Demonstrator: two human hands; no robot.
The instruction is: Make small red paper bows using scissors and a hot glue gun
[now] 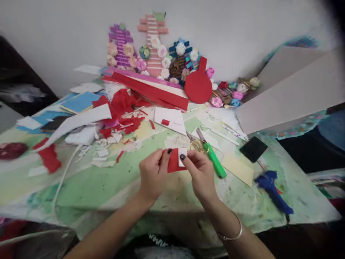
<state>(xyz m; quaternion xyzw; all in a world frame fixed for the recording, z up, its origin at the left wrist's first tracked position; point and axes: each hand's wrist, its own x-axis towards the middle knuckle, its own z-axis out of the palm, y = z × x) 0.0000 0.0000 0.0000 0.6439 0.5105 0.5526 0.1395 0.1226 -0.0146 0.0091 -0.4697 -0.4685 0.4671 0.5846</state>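
Note:
Both my hands meet over the near middle of the table and hold one small red paper piece point(173, 162) with a white strip point(182, 155) on its right side. My left hand point(153, 174) pinches the red piece's left edge with thumb and fingers. My right hand point(201, 172) pinches its right side, thumb pressed on the white strip. Green-handled scissors point(212, 154) lie just right of my right hand.
A blue glue gun point(272, 190) lies at the right, near a black card point(253, 148) and a tan card point(237, 169). Red scraps point(124, 111), white paper point(170, 118), a red paddle shape point(198, 86), paper-flower crafts point(153, 54) and grey cardboard point(291, 90) crowd the back. A white cord point(63, 178) runs left.

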